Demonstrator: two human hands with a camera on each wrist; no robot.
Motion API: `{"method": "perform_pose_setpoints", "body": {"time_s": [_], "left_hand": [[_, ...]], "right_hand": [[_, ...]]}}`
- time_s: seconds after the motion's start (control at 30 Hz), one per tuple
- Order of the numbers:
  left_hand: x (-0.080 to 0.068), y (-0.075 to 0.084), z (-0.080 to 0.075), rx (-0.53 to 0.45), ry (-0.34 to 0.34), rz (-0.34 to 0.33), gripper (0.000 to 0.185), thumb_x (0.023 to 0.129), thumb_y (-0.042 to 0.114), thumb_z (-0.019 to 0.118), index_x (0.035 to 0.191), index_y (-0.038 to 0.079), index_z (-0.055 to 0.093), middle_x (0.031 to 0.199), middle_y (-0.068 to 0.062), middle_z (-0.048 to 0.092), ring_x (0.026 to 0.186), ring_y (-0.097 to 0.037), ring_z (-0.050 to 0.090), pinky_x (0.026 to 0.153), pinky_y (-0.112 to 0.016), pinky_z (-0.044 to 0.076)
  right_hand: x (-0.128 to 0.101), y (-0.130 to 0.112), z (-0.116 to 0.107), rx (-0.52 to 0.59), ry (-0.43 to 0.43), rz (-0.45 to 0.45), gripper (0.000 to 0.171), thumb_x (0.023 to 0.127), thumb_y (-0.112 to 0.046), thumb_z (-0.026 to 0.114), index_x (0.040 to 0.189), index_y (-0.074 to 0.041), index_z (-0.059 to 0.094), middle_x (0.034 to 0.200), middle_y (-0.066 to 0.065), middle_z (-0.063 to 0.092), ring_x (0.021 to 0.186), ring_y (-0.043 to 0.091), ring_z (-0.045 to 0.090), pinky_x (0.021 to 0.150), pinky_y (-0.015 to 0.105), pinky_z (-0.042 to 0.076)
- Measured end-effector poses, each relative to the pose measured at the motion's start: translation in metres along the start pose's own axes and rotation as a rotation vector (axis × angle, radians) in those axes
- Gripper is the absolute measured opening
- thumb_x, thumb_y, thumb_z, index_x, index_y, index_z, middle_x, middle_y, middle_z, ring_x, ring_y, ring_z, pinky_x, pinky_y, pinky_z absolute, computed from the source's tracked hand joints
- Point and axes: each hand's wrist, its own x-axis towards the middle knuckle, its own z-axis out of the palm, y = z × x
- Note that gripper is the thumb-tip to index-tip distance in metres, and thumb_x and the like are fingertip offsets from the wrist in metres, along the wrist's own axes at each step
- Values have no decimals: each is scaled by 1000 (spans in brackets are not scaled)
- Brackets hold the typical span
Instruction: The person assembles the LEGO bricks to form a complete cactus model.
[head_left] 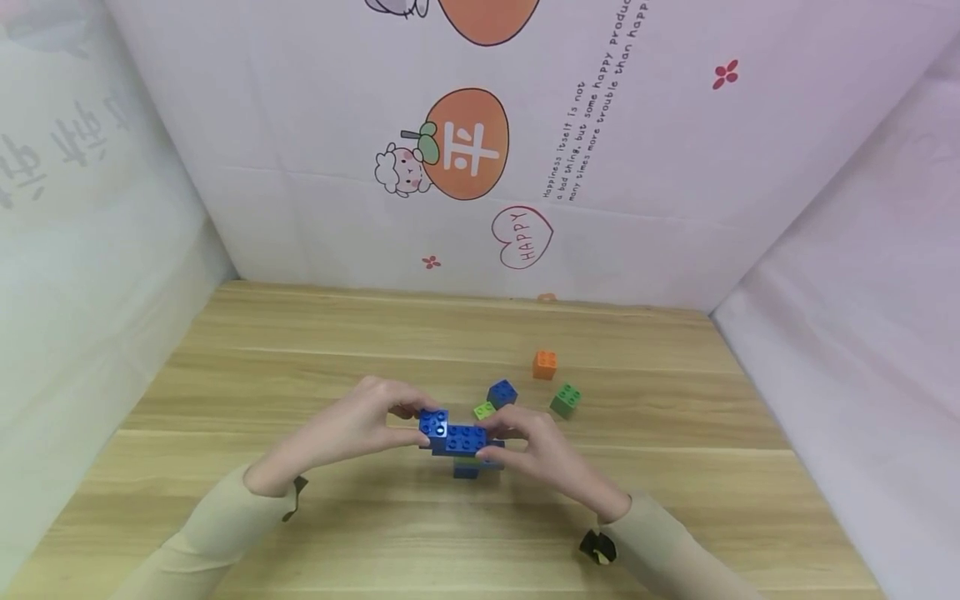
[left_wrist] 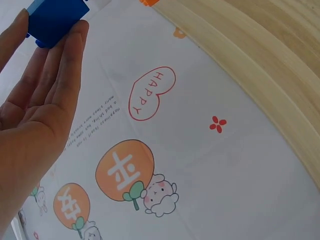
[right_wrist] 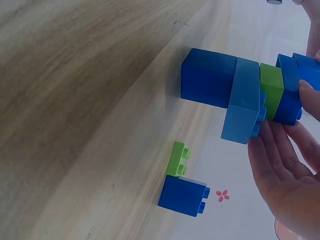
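Note:
A stack of toy building bricks stands on the wooden table. In the right wrist view it shows a dark blue block [right_wrist: 207, 77] at the base, then a lighter blue brick [right_wrist: 243, 102], a lime green brick [right_wrist: 271, 90] and a long dark blue brick [right_wrist: 287, 97]. My left hand [head_left: 375, 421] pinches a small blue brick [head_left: 433, 422] between thumb and fingers at the left end of the long brick's top. On the other side, my right hand [head_left: 536, 450] grips the long brick's right end, thumb in front and fingers behind.
Behind the stack lie a loose blue brick [head_left: 502, 393] and a lime green brick [head_left: 483, 410]. Farther right are a green brick [head_left: 566, 401] and an orange brick [head_left: 545, 364]. White printed sheets [head_left: 322, 167] wall the table [head_left: 360, 333] at the back and both sides.

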Motion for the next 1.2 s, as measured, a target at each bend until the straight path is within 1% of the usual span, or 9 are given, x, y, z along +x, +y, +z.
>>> {"method": "perform_pose_setpoints", "body": {"time_s": [0.17,0.37,0.6,0.83,1.07,1.2], "left_hand": [[0,-2,-1,-5,-3,4,30,85,17,78,112,5,72,104,-7,77,93,-17,74,83,-29,63],[1,-3,-2,-2,-13,-5,31,84,17,79,112,5,72,104,-6,76,94,-17,74,83,-28,62],[2,-3,-2,21,-32,9,31,85,19,78,113,7,72,107,-4,76,95,-16,72,84,-27,62],[2,-4,-2,54,-15,48,31,84,17,78,113,6,73,105,-5,76,92,-15,72,81,-23,61],[0,-2,0,-1,-17,5,30,85,15,77,113,6,72,109,-6,76,96,-17,73,85,-24,61],[-1,-3,1,-4,-11,9,30,85,15,77,113,5,72,108,-7,76,96,-17,73,85,-25,61]], "right_hand": [[0,1,2,9,10,-5,34,88,-27,74,116,-9,68,109,6,72,99,19,71,89,29,61],[0,1,3,26,12,9,34,89,-27,74,117,-9,68,111,6,72,100,20,71,90,30,61],[0,1,3,33,19,20,33,88,-26,74,116,-8,69,109,7,73,99,21,72,87,31,62],[0,4,4,62,32,-16,33,88,-24,75,114,-6,70,109,11,73,100,23,72,84,27,62],[-1,4,4,80,36,8,33,87,-24,76,114,-6,70,110,11,73,101,25,72,85,27,62],[0,4,4,83,31,11,33,87,-24,76,114,-6,70,111,11,73,102,25,72,85,26,62]]}}
